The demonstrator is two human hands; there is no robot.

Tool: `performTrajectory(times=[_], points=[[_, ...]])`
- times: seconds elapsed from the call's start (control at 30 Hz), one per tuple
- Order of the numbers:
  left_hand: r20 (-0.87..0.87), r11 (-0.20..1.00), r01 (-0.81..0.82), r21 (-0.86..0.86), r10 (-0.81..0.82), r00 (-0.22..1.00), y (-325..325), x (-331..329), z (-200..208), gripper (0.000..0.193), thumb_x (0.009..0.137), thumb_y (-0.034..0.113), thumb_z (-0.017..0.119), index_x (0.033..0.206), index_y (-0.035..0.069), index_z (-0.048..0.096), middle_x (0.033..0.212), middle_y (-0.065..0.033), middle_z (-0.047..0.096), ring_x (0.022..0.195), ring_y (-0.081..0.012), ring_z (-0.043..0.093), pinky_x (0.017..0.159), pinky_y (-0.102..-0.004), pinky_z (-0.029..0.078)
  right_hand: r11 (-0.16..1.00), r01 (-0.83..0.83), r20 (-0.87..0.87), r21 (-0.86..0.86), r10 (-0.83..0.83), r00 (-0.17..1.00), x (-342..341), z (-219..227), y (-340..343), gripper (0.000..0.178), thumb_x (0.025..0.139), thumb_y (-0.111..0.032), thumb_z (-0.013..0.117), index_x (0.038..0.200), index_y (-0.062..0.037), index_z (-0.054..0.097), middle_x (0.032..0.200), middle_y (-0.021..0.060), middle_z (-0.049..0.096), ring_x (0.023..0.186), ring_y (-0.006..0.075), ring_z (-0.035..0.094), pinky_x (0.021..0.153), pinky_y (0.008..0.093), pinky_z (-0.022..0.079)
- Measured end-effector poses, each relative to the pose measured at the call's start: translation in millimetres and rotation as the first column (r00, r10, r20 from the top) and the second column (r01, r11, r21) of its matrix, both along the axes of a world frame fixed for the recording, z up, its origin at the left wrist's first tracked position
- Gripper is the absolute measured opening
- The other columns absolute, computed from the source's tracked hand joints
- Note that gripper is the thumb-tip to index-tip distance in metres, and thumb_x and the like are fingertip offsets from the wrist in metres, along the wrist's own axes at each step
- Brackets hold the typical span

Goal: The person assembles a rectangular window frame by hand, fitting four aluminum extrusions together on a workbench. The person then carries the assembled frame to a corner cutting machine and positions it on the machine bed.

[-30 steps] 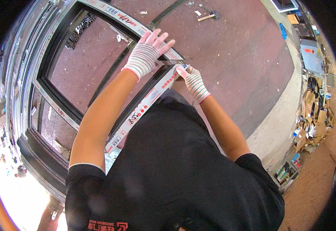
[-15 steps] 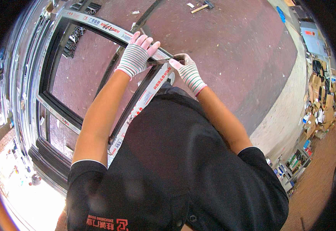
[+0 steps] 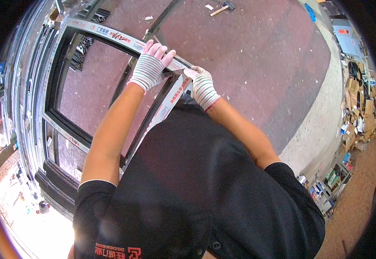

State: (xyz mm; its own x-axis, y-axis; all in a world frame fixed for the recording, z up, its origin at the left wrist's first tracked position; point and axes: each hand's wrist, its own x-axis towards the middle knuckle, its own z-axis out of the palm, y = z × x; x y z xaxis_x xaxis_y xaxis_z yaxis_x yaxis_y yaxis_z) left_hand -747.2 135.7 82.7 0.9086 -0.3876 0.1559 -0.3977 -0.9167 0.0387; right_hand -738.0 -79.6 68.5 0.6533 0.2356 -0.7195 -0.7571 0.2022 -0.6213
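A rectangular aluminium door or window frame (image 3: 109, 32), dark inside and wrapped in white printed film, extends from the left up to my body. Near its closest corner my left hand (image 3: 149, 67), in a white glove with green stripes and pink fingertips, is closed over the top bar. My right hand (image 3: 203, 86), gloved alike, pinches at that same corner where the top bar meets the side bar (image 3: 170, 101). A thin, flat, dark-edged strip (image 3: 175, 72) shows between the hands; whether it is a separate part or the bar's cut end, I cannot tell.
A hammer (image 3: 223, 8) with a wooden handle lies on the reddish floor (image 3: 261, 69). Long metal profiles (image 3: 28, 86) are stacked at the left, with dark ones (image 3: 56, 179) below. Cardboard scraps (image 3: 354, 99) pile up at the right, near a shelf rack (image 3: 326, 190) of small goods.
My right hand has shifted slightly left and down, its fingers drawn closer in at the corner. My left hand stays on the top bar. The whole view has shifted a little.
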Motion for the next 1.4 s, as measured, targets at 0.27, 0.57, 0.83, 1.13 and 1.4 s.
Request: performTrajectory(times=[0.27, 0.57, 0.83, 1.13, 1.4], points=[[-0.013, 0.999, -0.025, -0.037, 0.024, 1.0, -1, -2, -2, 0.095, 0.057, 0.037, 0.092, 0.142, 0.018, 0.052, 0.13, -0.0094, 0.053, 0.132, -0.0322, 0.047, 0.123, -0.0575, 0.028, 0.936, -0.189, 0.288, -0.296, 0.276, 0.917, 2, -11, -6, 0.041, 0.097, -0.022, 0.073, 0.13, -0.0008, 0.06, 0.109, 0.0084, 0.068, 0.094, 0.0173, 0.066, 0.086, 0.0331, 0.055], [-0.081, 0.999, -0.047, -0.004, 0.047, 0.996, -6, -4, 9, 0.087, 0.068, 0.034, 0.088, 0.145, 0.018, 0.051, 0.135, -0.0107, 0.054, 0.134, -0.0317, 0.048, 0.124, -0.0526, 0.027, 0.847, -0.508, 0.112, -0.155, 0.526, 0.843, -20, 4, -19, 0.041, 0.098, -0.032, 0.073, 0.122, 0.0009, 0.066, 0.11, 0.0046, 0.071, 0.096, 0.013, 0.063, 0.092, 0.0292, 0.05], [-0.192, 0.988, -0.119, 0.099, 0.136, 0.972, 62, 32, 42, 0.077, 0.064, 0.046, 0.091, 0.129, 0.013, 0.065, 0.127, -0.0091, 0.065, 0.128, -0.0294, 0.056, 0.121, -0.0489, 0.032, 0.886, -0.442, 0.205, -0.143, 0.463, 0.862, -27, 1, -18, 0.029, 0.101, -0.03, 0.069, 0.112, -0.0044, 0.072, 0.099, -0.0002, 0.071, 0.084, 0.0066, 0.058, 0.075, 0.0254, 0.048], [-0.233, 0.997, -0.079, 0.006, 0.079, 0.969, 75, 38, 31, 0.076, 0.064, 0.048, 0.092, 0.127, 0.014, 0.066, 0.124, -0.0072, 0.068, 0.125, -0.0292, 0.059, 0.122, -0.0541, 0.03, 0.919, -0.332, 0.254, -0.212, 0.38, 0.89, -37, -11, -11, 0.027, 0.1, -0.028, 0.071, 0.113, -0.0047, 0.071, 0.099, -0.0013, 0.072, 0.081, 0.0058, 0.059, 0.07, 0.0255, 0.049], [-0.237, 0.995, -0.102, 0.007, 0.1, 0.966, 73, 37, 34, 0.074, 0.064, 0.045, 0.093, 0.126, 0.015, 0.067, 0.122, -0.0076, 0.069, 0.123, -0.028, 0.061, 0.122, -0.0539, 0.03, 0.959, -0.278, 0.25, -0.05, 0.282, 0.927, -37, -22, -11, 0.023, 0.1, -0.02, 0.071, 0.115, -0.003, 0.067, 0.104, 0.0034, 0.072, 0.094, 0.0117, 0.065, 0.087, 0.0305, 0.053]])
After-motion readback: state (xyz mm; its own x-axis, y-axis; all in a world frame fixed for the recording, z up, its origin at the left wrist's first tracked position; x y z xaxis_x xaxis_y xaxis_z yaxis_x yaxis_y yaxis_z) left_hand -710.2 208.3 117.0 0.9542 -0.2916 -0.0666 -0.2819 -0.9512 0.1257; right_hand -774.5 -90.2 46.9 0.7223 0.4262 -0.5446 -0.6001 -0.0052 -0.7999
